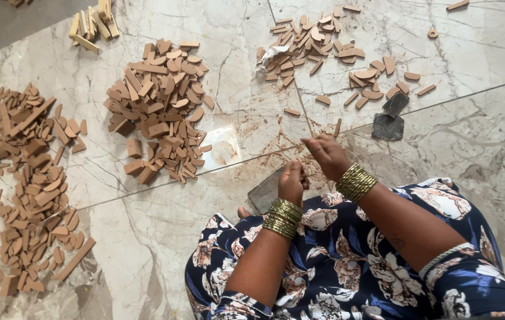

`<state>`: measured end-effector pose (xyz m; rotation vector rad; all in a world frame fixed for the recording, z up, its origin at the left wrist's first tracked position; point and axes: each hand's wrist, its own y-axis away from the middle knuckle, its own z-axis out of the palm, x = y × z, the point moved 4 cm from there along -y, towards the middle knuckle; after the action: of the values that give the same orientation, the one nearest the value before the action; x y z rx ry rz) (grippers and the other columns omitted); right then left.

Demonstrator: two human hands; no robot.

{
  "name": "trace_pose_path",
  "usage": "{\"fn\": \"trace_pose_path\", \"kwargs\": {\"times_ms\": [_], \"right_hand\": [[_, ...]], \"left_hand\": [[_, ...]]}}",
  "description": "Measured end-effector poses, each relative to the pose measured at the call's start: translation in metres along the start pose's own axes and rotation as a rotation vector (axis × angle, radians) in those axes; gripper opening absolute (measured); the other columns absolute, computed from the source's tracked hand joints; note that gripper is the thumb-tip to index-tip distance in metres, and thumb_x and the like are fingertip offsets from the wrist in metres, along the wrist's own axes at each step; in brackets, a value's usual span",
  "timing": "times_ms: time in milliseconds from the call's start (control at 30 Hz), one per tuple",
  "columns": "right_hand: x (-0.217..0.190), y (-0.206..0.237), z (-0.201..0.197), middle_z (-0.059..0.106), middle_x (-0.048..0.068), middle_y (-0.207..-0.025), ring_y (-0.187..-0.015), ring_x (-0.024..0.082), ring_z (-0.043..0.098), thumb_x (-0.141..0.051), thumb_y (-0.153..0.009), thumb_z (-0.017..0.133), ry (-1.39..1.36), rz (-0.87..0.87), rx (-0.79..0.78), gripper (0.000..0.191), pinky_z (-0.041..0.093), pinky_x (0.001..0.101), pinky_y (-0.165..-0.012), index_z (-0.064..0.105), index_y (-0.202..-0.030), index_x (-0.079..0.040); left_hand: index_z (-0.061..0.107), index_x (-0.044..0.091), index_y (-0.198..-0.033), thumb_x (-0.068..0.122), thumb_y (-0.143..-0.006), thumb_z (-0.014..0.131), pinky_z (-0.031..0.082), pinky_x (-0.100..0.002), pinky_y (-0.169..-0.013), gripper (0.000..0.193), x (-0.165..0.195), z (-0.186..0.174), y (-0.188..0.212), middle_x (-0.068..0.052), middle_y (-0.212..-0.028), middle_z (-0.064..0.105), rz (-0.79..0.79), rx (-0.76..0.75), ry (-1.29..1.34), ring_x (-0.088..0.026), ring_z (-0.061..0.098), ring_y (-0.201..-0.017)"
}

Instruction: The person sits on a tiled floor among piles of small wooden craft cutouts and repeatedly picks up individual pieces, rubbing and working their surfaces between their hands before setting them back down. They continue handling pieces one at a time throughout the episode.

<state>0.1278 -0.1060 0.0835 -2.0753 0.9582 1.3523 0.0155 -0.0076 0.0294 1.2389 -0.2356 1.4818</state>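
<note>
Both hands meet over the marble floor; the left hand is clenched above one grey stone; the right hand pinches something too small to tell; four heaps of brown wooden pieces lie around; two dark slabs sit near.

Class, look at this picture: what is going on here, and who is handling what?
A person sits on a marble floor in a flowered dress. The left hand rests on a flat grey stone by the knee; the right hand is closed just above it, its contents too small to tell. Heaps of small brown clay pieces lie spread around, with another grey stone farther off.
</note>
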Motion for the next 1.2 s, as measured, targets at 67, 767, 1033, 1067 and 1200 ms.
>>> {"fn": "trace_pose_path", "kwargs": {"times_ms": [67, 767, 1033, 1067, 1200], "right_hand": [[-0.007, 0.005, -0.002, 0.070, 0.013, -0.099, -0.093, 0.021, 0.065, -0.036, -0.106, 0.045, 0.129, -0.137, 0.009, 0.048, 0.056, 0.0371, -0.086, 0.068, -0.131, -0.002], [-0.040, 0.018, 0.017, 0.067, 0.019, -0.122, -0.109, 0.027, 0.068, -0.027, -0.105, 0.054, 0.064, -0.305, -0.084, 0.038, 0.058, 0.0385, -0.089, 0.066, -0.131, -0.001], [-0.028, 0.007, 0.024, 0.058, 0.016, -0.132, -0.116, 0.027, 0.064, -0.041, -0.103, 0.044, 0.110, -0.054, -0.249, 0.048, 0.055, 0.0404, -0.098, 0.061, -0.138, -0.013], [-0.024, 0.005, 0.024, 0.056, 0.016, -0.132, -0.116, 0.028, 0.063, -0.043, -0.102, 0.043, 0.080, -0.025, -0.251, 0.052, 0.054, 0.0406, -0.098, 0.059, -0.140, -0.012], [-0.013, 0.006, 0.018, 0.057, 0.019, -0.129, -0.118, 0.030, 0.060, -0.046, -0.106, 0.036, -0.039, 0.011, -0.225, 0.056, 0.052, 0.0390, -0.102, 0.056, -0.147, -0.012]], "left_hand": [[0.058, 0.011, -0.086, 0.026, -0.105, 0.052, 0.039, -0.023, -0.046, 0.026, 0.004, 0.000, 0.001, 0.004, -0.060, 0.047, -0.042, 0.068, 0.006, -0.009, 0.043, -0.050], [0.066, 0.003, -0.103, 0.022, -0.104, 0.051, 0.038, -0.025, -0.044, 0.025, -0.004, -0.022, -0.016, 0.001, -0.066, 0.057, -0.107, 0.048, -0.106, -0.008, 0.046, -0.051], [0.059, 0.005, -0.088, 0.022, -0.106, 0.050, 0.034, -0.025, -0.042, 0.026, 0.000, -0.025, -0.018, 0.002, -0.064, 0.049, -0.058, -0.111, -0.118, -0.009, 0.041, -0.050], [0.058, 0.006, -0.087, 0.022, -0.106, 0.051, 0.034, -0.025, -0.043, 0.026, -0.002, -0.025, -0.021, 0.003, -0.065, 0.049, -0.067, -0.123, -0.096, -0.008, 0.040, -0.050], [0.059, 0.007, -0.088, 0.021, -0.107, 0.049, 0.034, -0.023, -0.044, 0.026, -0.006, -0.030, -0.023, 0.004, -0.064, 0.047, -0.102, -0.084, -0.033, -0.007, 0.039, -0.050]]}}
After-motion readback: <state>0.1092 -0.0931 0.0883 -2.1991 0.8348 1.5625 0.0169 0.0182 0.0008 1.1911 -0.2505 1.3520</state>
